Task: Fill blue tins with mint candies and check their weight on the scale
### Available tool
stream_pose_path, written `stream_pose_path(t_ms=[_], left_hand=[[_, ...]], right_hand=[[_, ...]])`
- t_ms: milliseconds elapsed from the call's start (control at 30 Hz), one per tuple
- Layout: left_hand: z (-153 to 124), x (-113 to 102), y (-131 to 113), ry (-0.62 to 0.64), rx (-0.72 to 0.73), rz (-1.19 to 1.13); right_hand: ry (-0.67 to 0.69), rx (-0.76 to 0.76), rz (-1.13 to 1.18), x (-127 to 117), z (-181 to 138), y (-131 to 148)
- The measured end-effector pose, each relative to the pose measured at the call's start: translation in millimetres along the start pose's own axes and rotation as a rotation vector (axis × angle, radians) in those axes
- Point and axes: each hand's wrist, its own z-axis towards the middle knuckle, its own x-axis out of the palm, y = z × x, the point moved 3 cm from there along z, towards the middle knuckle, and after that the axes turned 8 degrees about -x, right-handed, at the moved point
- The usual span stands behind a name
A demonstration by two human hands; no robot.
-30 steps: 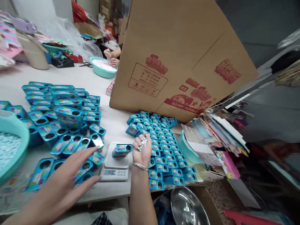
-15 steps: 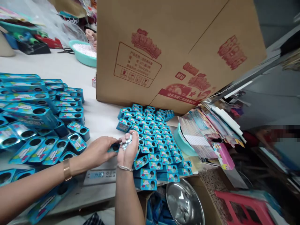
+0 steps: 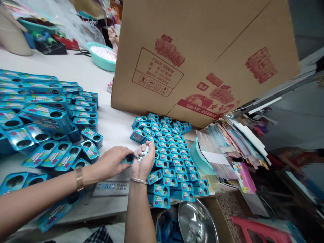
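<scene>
My left hand (image 3: 113,160), with a copper-coloured bracelet at the wrist, grips a small blue tin (image 3: 128,158) that has a round hole in its top. Close against that tin, my right hand (image 3: 144,162) is cupped palm up around a small heap of pale candies (image 3: 143,154). Its fingers curl at the tin's opening. Below both hands lies a white digital scale (image 3: 111,189) with a lit display. Whether the tin rests on the scale is hidden by my hands.
Blue tins (image 3: 48,113) crowd the left of the white table; tightly packed rows (image 3: 167,153) stand right of my hands. Behind rises a large cardboard box (image 3: 202,44). A turquoise basin (image 3: 103,64) of pale candies sits beyond, beside another person's hand (image 3: 112,35). Below the edge is a metal bowl (image 3: 197,222).
The whole view has shifted, so things appear slightly further right. The scale's number has risen. Fewer candies seem to show in my right palm; both hands keep close together at the tin.
</scene>
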Motion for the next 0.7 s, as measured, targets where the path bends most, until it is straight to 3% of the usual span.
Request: stream_pose_path(t_ms=[400, 700], left_hand=[[-5, -7, 0, -0.022, 0.036, 0.051], [-7, -11, -2, -0.034, 0.054, 0.055]], right_hand=[[0.012, 0.047, 0.025, 2, 3, 15], [0.011, 0.023, 0.004, 5, -1, 9]])
